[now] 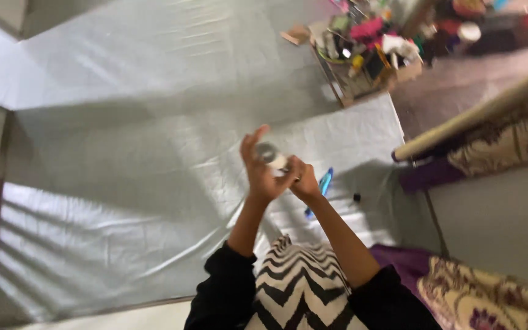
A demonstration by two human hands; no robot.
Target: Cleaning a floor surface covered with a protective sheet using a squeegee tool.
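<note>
1. Small clear jar [268,153] is held up in the air above the pale grey sheet [123,183], both hands meeting at it.
2. Left hand [259,168]: grip wrapped around the jar's body, fingers raised.
3. Right hand [304,182]: grip pinched at the jar's near end, on what looks like a whitish cap; too blurred to tell whether it is on or off.
4. Judged stage: midway through working the cap; nothing set down yet.
5. On the sheet just right of the jar: blue pen-like item [324,183], small dark cap [357,197].
6. Beyond the sheet's far corner: cluttered crate [362,61].
</note>
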